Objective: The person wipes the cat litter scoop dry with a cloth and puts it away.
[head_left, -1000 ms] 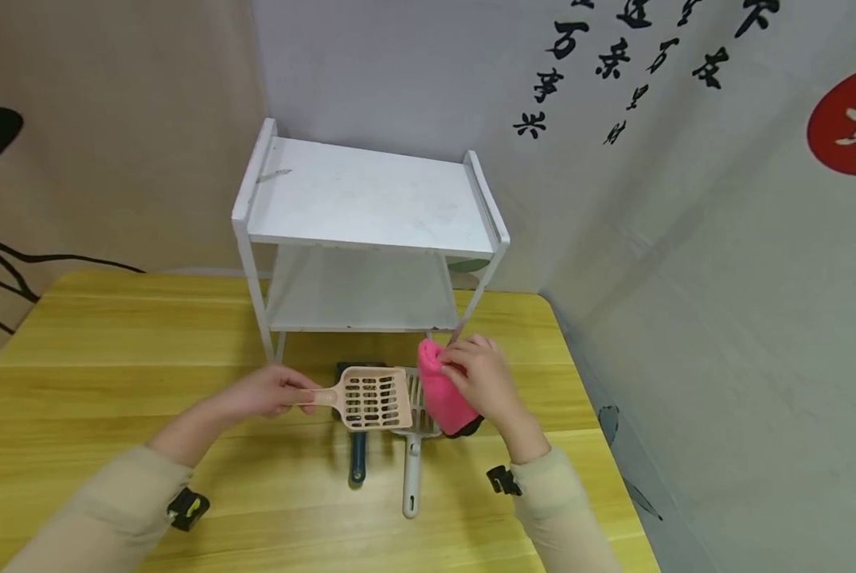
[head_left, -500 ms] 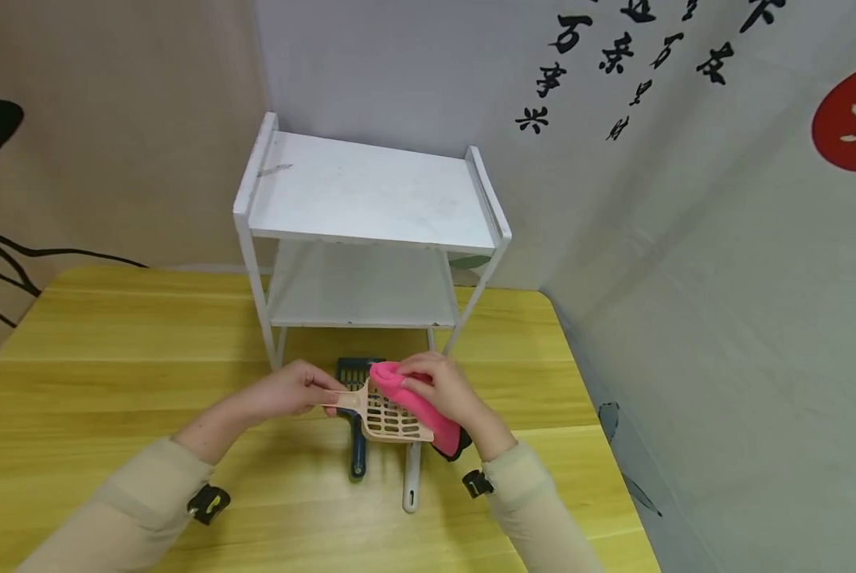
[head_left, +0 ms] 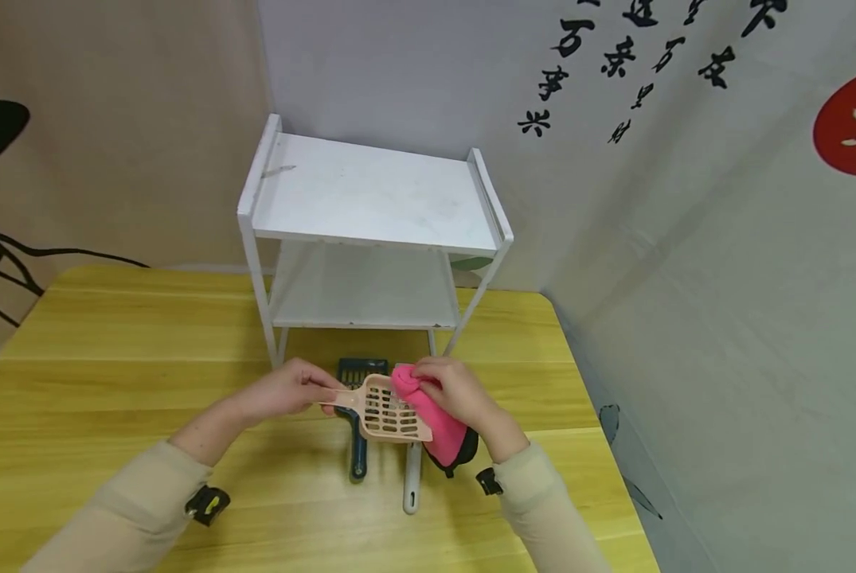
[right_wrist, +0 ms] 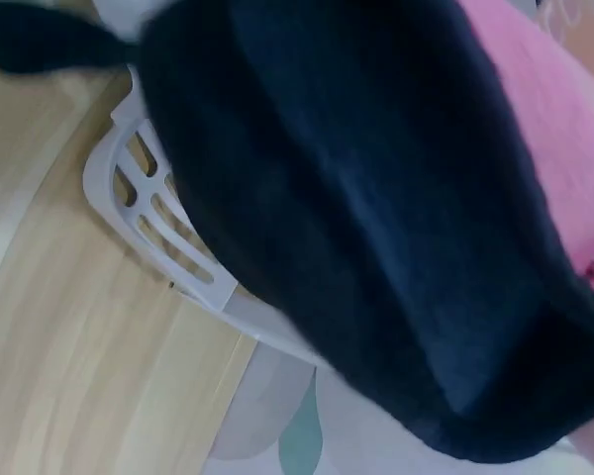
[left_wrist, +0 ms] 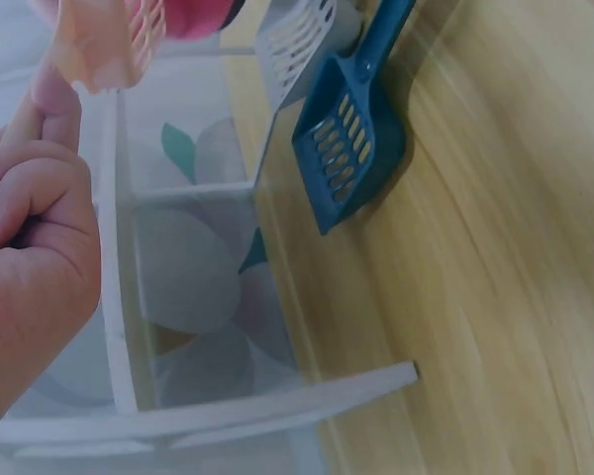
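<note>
We hold a beige scoop and a pink cloth above the yellow table.

Our left hand pinches the scoop's handle; our right hand grips the cloth against its slotted blade. Beneath lie a blue scoop and a grey scoop; beyond stands a white shelf.

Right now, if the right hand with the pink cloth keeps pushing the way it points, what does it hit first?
The right hand points left, so its pink cloth would first press the beige slotted scoop, probably; depth is unclear.
</note>
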Action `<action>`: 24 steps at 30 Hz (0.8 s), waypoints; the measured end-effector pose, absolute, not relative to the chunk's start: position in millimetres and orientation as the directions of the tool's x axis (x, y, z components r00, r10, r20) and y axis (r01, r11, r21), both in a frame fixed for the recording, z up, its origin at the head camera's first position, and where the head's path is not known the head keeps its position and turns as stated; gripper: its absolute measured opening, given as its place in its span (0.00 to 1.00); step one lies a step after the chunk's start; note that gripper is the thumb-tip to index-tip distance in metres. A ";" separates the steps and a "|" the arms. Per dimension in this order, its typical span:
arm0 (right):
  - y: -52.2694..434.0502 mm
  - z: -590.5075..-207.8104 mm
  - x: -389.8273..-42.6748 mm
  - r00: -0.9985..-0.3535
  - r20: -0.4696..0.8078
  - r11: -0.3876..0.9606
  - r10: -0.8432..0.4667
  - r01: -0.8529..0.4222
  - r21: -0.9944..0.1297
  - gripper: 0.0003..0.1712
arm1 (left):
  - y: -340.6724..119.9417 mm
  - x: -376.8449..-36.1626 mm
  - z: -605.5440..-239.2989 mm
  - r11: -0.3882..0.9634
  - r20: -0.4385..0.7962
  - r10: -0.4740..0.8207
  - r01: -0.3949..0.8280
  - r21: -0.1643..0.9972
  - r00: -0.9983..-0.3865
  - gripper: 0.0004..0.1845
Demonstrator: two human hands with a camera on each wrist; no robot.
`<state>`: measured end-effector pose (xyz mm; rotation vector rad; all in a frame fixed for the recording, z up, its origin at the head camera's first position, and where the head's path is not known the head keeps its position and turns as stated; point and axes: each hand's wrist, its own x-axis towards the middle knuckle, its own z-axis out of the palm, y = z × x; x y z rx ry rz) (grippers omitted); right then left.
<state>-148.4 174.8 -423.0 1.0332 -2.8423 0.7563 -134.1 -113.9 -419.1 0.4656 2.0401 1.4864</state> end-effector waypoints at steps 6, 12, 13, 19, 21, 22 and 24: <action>194.2 -422.2 -148.6 -0.829 0.215 0.698 -0.516 -0.553 -0.454 0.12 | -127.5 -137.1 -428.8 0.298 -0.264 0.596 -0.096 0.950 -0.759 0.16; 206.0 -419.3 -151.7 -0.864 0.229 0.723 -0.449 -0.502 -0.475 0.12 | -137.7 -141.8 -435.2 0.278 -0.314 0.563 -0.182 0.943 -0.764 0.20; 207.0 -417.8 -151.8 -0.868 0.234 0.723 -0.438 -0.494 -0.483 0.13 | -138.5 -142.7 -435.5 0.284 -0.323 0.555 -0.191 0.940 -0.766 0.21; 208.1 -404.2 -148.8 -0.865 0.289 0.734 -0.410 -0.501 -0.458 0.12 | -143.8 -147.2 -438.7 0.313 -0.403 0.505 -0.273 0.910 -0.763 0.21; 205.2 -399.5 -146.7 -0.849 0.308 0.736 -0.429 -0.526 -0.427 0.12 | -146.0 -147.0 -440.7 0.302 -0.437 0.495 -0.323 0.897 -0.751 0.21; 202.8 -397.9 -145.6 -0.838 0.319 0.734 -0.443 -0.544 -0.407 0.11 | -146.8 -146.4 -441.6 0.296 -0.453 0.491 -0.347 0.890 -0.744 0.22; 195.5 -394.9 -143.4 -0.802 0.345 0.723 -0.487 -0.592 -0.356 0.11 | -147.4 -145.7 -444.0 0.293 -0.479 0.486 -0.381 0.877 -0.731 0.22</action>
